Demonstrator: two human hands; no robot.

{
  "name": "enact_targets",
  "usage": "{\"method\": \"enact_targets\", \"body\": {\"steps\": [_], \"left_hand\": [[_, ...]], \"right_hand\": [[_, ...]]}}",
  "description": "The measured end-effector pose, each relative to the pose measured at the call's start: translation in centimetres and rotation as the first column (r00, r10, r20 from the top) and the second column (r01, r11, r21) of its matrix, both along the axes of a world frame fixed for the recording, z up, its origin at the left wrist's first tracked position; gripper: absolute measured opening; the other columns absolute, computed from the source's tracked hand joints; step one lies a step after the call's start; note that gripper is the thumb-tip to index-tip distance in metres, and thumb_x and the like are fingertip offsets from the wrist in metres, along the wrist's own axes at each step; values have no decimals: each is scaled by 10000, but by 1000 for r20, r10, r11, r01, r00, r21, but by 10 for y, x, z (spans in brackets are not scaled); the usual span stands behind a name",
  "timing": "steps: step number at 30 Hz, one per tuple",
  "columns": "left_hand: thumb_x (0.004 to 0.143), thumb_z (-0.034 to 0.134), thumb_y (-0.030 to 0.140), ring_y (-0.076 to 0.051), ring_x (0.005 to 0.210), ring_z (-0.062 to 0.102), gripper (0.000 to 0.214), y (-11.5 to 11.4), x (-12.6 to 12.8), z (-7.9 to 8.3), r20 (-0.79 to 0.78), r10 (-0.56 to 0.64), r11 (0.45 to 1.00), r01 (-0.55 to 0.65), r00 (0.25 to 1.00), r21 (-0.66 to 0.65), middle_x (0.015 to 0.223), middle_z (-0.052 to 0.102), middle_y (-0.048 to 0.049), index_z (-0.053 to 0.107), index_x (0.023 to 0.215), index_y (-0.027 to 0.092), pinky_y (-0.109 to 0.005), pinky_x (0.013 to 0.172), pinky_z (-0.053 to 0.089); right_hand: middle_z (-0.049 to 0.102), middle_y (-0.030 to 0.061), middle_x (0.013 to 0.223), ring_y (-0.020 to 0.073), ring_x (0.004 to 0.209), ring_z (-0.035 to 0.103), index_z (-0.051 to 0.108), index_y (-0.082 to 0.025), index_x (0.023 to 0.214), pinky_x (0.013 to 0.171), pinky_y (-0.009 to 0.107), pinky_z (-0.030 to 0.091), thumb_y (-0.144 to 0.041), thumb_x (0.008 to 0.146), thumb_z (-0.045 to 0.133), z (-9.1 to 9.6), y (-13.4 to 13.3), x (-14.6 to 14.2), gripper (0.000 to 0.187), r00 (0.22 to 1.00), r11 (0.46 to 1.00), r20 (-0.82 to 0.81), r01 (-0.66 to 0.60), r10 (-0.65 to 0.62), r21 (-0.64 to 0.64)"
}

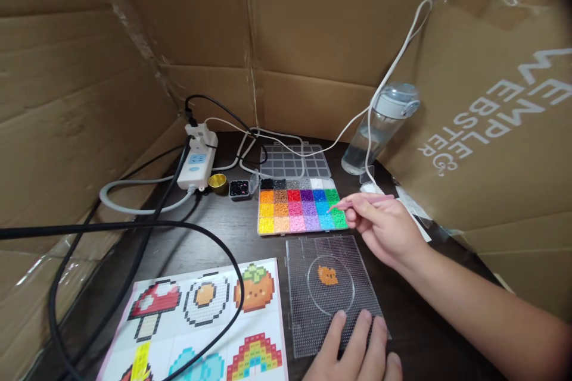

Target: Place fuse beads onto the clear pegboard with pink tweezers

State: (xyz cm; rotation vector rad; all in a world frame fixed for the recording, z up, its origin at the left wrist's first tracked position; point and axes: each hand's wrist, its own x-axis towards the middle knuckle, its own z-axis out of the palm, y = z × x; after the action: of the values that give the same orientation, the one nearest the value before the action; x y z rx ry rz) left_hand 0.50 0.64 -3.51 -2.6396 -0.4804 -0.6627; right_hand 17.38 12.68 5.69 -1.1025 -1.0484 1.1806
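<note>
My right hand (386, 223) is closed around pink tweezers (369, 199), whose tip hovers at the blue and green cells of the bead box (295, 231). That box is divided into small compartments of coloured fuse beads. My left hand (357, 351) lies with fingers spread on the lower edge of a clear pegboard (308, 333). A small patch of orange beads (328, 275) with a few dark ones sits on the board, inside a drawn-looking circle. Left of the board lies a pattern sheet (214, 333) with pixel pictures, including an orange persimmon.
A power strip (196, 161) with cables stands at the left. Near it are a gold cup (218, 183) and a small box of black beads (240, 189). A water bottle (379, 131) stands at the back right. A black cable (227, 250) hangs across the sheet. Cardboard walls (313, 30) surround the table.
</note>
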Motion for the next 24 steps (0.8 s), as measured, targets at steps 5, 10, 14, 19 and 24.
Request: {"method": "enact_targets", "body": {"steps": [5,10,14,19,24], "left_hand": [[1029,423,294,-220,1198,599,300,-1,3,-3,78,24,1000,-24,997,-11,1298,659,-26,554,1293,238,-382,936,483],[1030,421,299,-201,1178,600,271,-2,6,-4,138,53,999,-52,989,-13,1245,685,22,577,1250,272,-379,931,474],[1018,449,289,-191,1171,598,261,-2,7,-4,197,72,997,-66,978,-35,1209,701,30,588,1238,273,-376,941,464],[1014,466,301,-177,1168,598,249,0,8,-1,224,73,997,-67,972,-35,1192,709,46,602,1221,279,-368,945,458],[1011,466,308,-169,1158,603,241,-1,9,-1,237,84,996,-75,968,-47,1183,712,55,612,1201,283,-362,938,465]], "right_hand": [[690,75,734,111,599,561,749,-145,715,550,263,515,-358,757,796,-5,41,4,222,995,995,-34,96,-97,-31],[706,89,732,105,586,576,722,-131,693,551,255,529,-314,747,798,-13,67,8,204,983,981,-65,163,-171,-106],[709,85,725,94,575,581,712,-129,700,553,238,537,-284,757,790,-17,73,8,183,978,975,-83,177,-189,-135],[718,90,719,91,560,585,706,-128,696,545,228,540,-235,785,767,-19,76,8,152,971,963,-99,198,-219,-182],[716,89,701,73,538,570,702,-118,680,509,186,517,-179,825,727,-18,79,5,159,962,949,-110,220,-249,-224]]}}
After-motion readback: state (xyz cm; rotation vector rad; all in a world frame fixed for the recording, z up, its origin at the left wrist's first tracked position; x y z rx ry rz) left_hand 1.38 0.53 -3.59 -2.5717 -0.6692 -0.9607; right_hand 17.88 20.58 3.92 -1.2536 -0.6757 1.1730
